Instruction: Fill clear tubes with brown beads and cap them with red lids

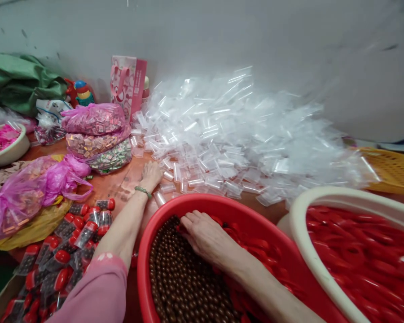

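My left hand (152,175), with a green bead bracelet (143,192) on the wrist, rests low over the table beside a heap of clear plastic tubes (202,148). Its fingers point away and are blurred, so their grip is hidden. Inside a red basin (202,198), my right hand (204,231) has its fingers pressed together around a small red plastic piece, only partly visible. Beneath it lie many dark brown balls (182,273), with more red plastic pieces (259,249) along the basin's right side.
Filled tubes with red caps (62,258) are piled at the lower left. Beyond them are pink plastic bags (94,119) and a pink gift bag (126,85). A cream basin (299,211) of red parts stands right, before a yellow basket (390,168). A wall (202,36) closes the back.
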`<act>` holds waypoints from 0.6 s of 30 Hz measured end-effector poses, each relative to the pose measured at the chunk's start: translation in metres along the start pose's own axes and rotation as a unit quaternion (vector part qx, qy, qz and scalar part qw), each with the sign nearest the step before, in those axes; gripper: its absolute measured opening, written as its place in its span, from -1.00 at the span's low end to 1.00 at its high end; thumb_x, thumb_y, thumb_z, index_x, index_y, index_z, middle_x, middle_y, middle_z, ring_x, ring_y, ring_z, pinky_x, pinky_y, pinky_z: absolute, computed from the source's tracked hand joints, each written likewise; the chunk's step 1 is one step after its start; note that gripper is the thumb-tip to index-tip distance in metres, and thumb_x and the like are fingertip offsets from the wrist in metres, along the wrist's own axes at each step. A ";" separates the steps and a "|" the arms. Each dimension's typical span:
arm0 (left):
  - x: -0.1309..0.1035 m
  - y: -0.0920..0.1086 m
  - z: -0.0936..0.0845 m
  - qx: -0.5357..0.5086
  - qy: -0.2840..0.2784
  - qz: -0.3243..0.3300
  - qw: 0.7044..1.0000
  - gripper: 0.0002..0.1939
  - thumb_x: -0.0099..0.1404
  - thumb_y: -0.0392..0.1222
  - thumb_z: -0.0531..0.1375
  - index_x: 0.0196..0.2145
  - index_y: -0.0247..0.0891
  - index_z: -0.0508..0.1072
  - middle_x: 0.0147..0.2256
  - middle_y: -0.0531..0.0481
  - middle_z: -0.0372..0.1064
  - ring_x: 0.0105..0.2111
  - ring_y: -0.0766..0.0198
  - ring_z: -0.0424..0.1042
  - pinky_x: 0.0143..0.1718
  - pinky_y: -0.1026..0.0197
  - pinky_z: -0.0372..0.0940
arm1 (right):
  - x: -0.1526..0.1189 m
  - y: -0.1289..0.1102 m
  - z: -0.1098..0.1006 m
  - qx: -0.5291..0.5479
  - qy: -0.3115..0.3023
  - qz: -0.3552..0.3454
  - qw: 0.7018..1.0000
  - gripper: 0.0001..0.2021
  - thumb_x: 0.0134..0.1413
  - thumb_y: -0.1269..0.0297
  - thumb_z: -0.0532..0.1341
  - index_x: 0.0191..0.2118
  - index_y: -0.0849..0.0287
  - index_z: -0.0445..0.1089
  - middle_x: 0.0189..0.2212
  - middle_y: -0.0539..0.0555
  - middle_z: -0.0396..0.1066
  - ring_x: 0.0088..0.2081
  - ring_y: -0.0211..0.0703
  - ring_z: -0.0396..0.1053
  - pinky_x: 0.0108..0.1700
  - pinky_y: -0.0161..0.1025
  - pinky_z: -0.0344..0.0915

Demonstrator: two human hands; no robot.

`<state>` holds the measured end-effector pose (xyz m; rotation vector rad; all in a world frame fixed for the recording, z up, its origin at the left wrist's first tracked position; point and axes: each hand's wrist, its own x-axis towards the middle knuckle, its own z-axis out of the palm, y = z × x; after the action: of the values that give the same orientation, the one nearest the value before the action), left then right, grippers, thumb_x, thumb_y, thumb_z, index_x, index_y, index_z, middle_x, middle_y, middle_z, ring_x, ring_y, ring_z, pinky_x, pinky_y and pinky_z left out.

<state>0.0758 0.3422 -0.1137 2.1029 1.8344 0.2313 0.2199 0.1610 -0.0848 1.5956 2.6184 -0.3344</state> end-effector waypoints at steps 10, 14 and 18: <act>-0.024 -0.022 -0.006 -0.097 -0.062 0.023 0.993 -0.64 0.34 -0.07 0.16 0.02 -0.30 0.37 0.00 -0.12 0.35 -0.08 0.11 0.41 -0.09 -0.02 0.39 | -0.005 0.014 -0.005 0.081 0.008 0.003 0.997 -0.92 0.12 0.47 0.15 -0.32 0.18 0.37 -0.37 0.07 0.49 -0.34 -0.15 0.45 -0.29 -0.26 0.21; -0.046 -0.024 -0.038 -0.137 -0.044 0.065 0.987 -0.71 0.34 -0.10 0.15 -0.08 -0.35 0.43 -0.10 -0.11 0.42 -0.15 0.17 0.43 -0.14 0.08 0.37 | -0.008 0.022 -0.013 0.119 0.066 0.014 0.991 -0.93 0.11 0.41 0.18 -0.31 0.21 0.42 -0.34 0.15 0.50 -0.32 -0.09 0.45 -0.25 -0.20 0.29; -0.089 -0.009 -0.072 -0.181 -0.034 0.137 0.973 -0.74 0.30 -0.15 0.17 -0.12 -0.35 0.50 -0.17 -0.12 0.48 -0.20 0.24 0.41 -0.18 0.25 0.29 | -0.010 0.022 -0.031 0.216 0.173 0.022 0.961 -0.77 0.25 0.23 0.09 -0.06 0.21 0.35 -0.22 0.15 0.49 -0.22 -0.12 0.45 -0.15 -0.16 0.37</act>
<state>0.0295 0.2662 -0.0415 2.0633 1.3381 0.5129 0.2458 0.1686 -0.0563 1.9977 2.9071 -0.7303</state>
